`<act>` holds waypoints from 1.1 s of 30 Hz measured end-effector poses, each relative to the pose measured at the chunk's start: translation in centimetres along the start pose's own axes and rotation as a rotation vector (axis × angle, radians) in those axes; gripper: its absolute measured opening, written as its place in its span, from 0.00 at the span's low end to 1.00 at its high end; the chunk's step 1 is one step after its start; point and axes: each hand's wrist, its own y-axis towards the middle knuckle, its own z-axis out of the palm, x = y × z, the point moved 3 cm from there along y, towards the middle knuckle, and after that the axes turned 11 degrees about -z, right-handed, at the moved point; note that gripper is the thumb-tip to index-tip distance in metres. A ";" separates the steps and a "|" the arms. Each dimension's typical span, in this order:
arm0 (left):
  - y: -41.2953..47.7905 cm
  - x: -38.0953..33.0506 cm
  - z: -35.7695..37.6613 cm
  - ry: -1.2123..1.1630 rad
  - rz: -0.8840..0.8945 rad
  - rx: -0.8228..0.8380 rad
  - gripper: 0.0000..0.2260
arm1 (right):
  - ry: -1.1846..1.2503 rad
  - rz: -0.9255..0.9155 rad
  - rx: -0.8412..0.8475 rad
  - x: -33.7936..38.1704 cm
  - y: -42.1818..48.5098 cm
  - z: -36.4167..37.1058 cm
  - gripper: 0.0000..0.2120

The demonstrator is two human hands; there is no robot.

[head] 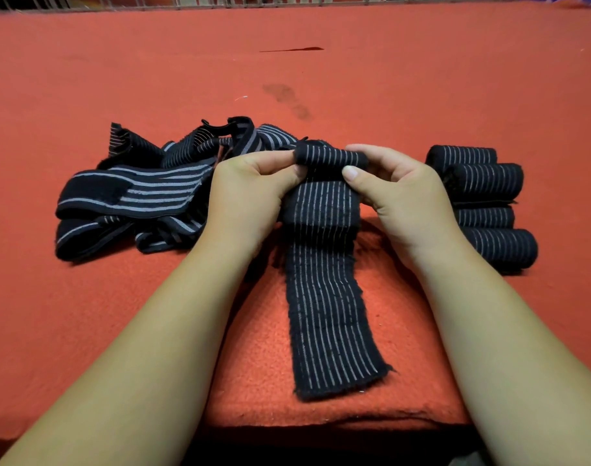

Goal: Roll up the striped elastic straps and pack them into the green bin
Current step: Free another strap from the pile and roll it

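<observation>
A dark striped elastic strap [324,297] lies lengthwise on the red cloth in front of me, its far end wound into a small roll [331,156]. My left hand [247,196] pinches the roll's left end. My right hand [398,193] pinches its right end, thumb on top of the strap. The strap's loose tail reaches toward me. A heap of unrolled striped straps [136,190] lies to the left. Several finished rolls [485,200] sit in a row on the right. No green bin is in view.
A red cloth [287,79] covers the whole work surface, with a dark stain and a dark slit farther back. A metal rail [253,1] runs along the far edge. The cloth's front edge drops off near my forearms.
</observation>
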 end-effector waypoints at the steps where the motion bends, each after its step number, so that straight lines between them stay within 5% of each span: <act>1: 0.0 0.0 0.0 -0.016 -0.010 0.010 0.08 | -0.004 0.004 -0.005 -0.2 0.1 -0.1 0.13; 19: 0.4 0.2 0.3 0.007 0.116 -0.023 0.09 | 0.075 0.031 0.011 -0.7 0.1 -0.1 0.20; 26: 0.2 0.0 0.1 -0.044 0.077 0.016 0.11 | -0.023 0.020 0.019 -0.1 -0.1 -0.1 0.09; 33: 0.1 0.3 0.4 0.059 0.013 -0.005 0.12 | -0.038 -0.011 -0.042 0.0 0.0 -0.4 0.11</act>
